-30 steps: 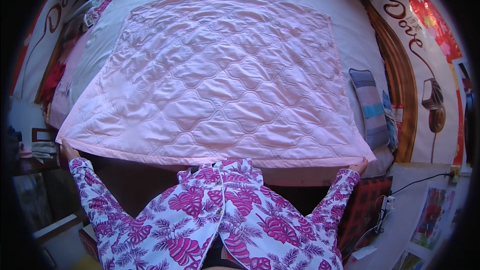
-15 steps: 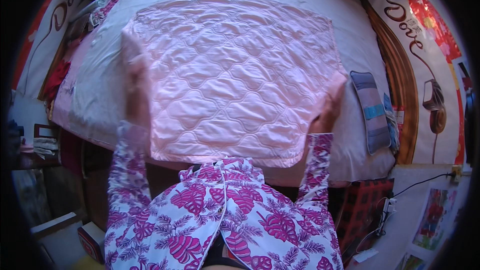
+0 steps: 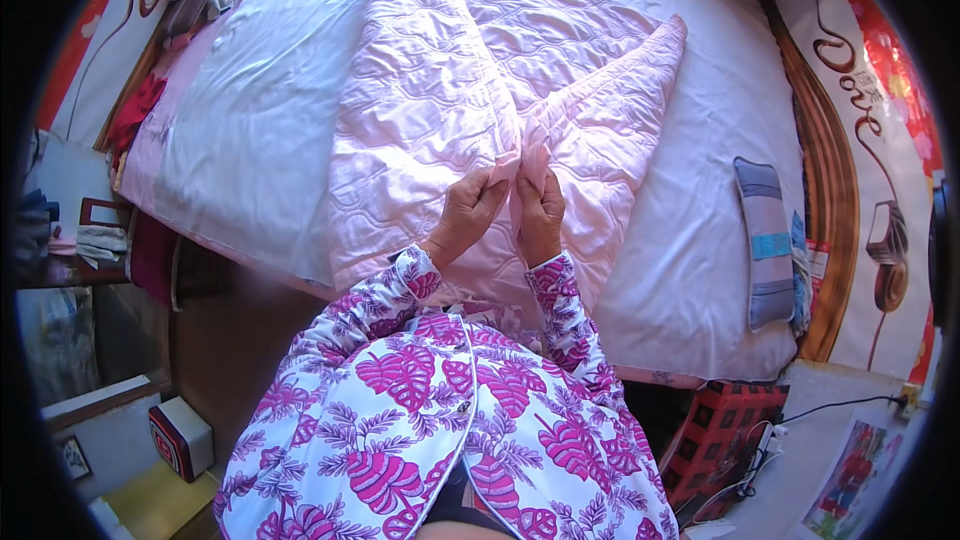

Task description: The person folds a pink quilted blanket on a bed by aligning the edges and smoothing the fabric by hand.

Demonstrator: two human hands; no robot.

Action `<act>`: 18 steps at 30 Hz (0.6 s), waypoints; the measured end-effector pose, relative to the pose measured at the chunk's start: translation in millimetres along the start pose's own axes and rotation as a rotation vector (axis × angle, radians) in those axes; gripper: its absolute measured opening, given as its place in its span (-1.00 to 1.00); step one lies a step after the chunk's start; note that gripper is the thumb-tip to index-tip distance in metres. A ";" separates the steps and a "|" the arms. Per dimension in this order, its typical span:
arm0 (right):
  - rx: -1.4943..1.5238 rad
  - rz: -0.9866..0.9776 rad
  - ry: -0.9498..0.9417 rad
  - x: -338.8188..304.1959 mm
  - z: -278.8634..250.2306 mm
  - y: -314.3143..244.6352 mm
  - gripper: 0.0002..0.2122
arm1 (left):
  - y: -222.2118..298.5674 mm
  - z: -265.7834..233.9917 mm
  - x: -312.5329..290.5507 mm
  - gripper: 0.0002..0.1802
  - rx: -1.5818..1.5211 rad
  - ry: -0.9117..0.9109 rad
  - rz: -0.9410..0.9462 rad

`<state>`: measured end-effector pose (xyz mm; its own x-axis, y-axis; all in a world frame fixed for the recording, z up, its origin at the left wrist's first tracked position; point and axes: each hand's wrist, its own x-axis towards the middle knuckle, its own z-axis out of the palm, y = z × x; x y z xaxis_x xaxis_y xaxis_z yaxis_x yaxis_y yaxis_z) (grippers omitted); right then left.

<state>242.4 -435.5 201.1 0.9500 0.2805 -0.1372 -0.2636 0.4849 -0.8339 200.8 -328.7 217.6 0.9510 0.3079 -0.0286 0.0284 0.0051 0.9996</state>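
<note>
A pink quilted pad lies on the bed in front of me, its two sides turned inward so their edges come together near the middle. My left hand pinches the corner of the left flap. Right beside it, my right hand grips the corner of the right flap. Both hands are closed and close together, a small gap between the two held corners. Between the slanting flaps, the pad's flat inner part shows as a wedge toward the far side.
White bedding covers the bed. A grey-blue pillow with a bright blue band lies near the right edge. Left of the bed stand a shelf with folded cloths and a small box. A black cable runs along the right side.
The pad was spread out flat, with my hands far apart at its sides. Both hands have come together at the middle, drawing the side edges inward.
</note>
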 end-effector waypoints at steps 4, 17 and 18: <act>-0.087 -0.047 0.001 -7.2 -4.8 9.2 -0.73 | -5.7 -6.3 -1.5 -0.84 0.027 0.109 0.042; -0.755 -0.271 -0.120 -22.7 -12.5 22.8 -0.61 | -2.7 -10.1 -6.0 -0.83 -0.226 0.115 -0.152; -0.782 -0.282 -0.124 -23.6 -7.7 17.0 -0.61 | -0.4 -11.3 -6.3 -0.83 -0.239 0.104 -0.175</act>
<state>216.8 -440.3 186.0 0.9257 0.3458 0.1531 0.2160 -0.1511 -0.9646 191.4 -319.9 217.4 0.9010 0.3784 -0.2122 0.1039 0.2867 0.9524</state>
